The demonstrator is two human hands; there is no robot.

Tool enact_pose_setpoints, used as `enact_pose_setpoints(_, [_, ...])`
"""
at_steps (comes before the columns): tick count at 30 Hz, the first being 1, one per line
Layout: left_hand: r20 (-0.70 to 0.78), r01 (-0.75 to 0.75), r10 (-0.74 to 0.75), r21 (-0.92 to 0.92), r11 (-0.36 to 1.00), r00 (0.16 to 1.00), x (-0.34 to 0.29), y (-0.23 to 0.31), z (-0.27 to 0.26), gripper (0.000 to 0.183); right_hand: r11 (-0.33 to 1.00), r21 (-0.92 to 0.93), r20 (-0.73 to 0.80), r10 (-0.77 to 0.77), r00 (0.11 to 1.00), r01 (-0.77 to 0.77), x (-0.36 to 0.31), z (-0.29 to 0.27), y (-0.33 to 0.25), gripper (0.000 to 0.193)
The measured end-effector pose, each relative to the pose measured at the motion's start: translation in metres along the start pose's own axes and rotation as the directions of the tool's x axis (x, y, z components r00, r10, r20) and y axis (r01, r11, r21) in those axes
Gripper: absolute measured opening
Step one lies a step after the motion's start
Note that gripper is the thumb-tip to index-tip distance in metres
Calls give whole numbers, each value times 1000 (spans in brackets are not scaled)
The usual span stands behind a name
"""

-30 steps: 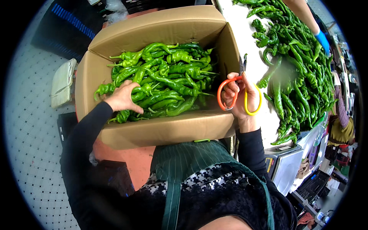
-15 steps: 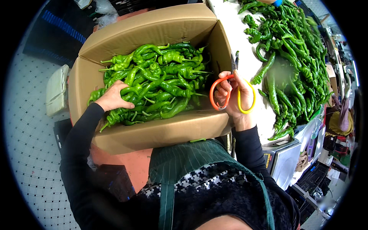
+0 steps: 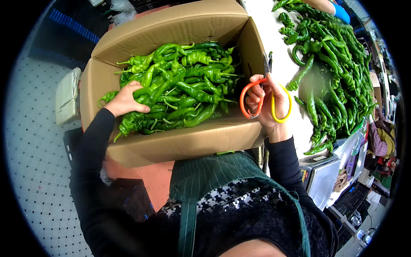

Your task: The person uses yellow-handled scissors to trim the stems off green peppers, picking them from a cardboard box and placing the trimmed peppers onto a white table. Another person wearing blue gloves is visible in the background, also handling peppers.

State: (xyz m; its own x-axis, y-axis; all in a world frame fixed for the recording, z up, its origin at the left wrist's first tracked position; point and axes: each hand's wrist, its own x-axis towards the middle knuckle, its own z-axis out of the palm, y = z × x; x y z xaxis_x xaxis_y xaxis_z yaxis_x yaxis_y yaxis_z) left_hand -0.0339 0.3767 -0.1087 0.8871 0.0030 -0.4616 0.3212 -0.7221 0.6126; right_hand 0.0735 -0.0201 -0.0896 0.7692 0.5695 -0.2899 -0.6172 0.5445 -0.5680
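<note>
A brown cardboard box in front of me is filled with long green peppers. My left hand rests on the peppers at the box's left side, fingers closed over some of them. My right hand is at the box's right wall and holds scissors with one orange and one yellow handle loop, blades pointing up along the box edge.
A white table to the right carries a large heap of green peppers. Another person's blue-gloved hand reaches in at the top right. A metal scale stands at the lower right. A pale folded bundle lies on the tiled floor at left.
My left hand has shifted slightly on the peppers in the box. My right hand with the scissors stays by the box's right wall. The view has tilted a little.
</note>
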Motion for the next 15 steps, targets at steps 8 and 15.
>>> enact_pose_setpoints(8, [-134, -182, 123, -749, 637, 983, -25, 27, -75, 69, 1000, 17, 23, -26, 999, 26, -1, 0, 1, 40])
enact_pose_setpoints(15, [-586, -582, 102, -811, -66, 804, 5, 49, -70, 55, 998, -52, 26, -37, 999, 38, -2, 3, 0, 39])
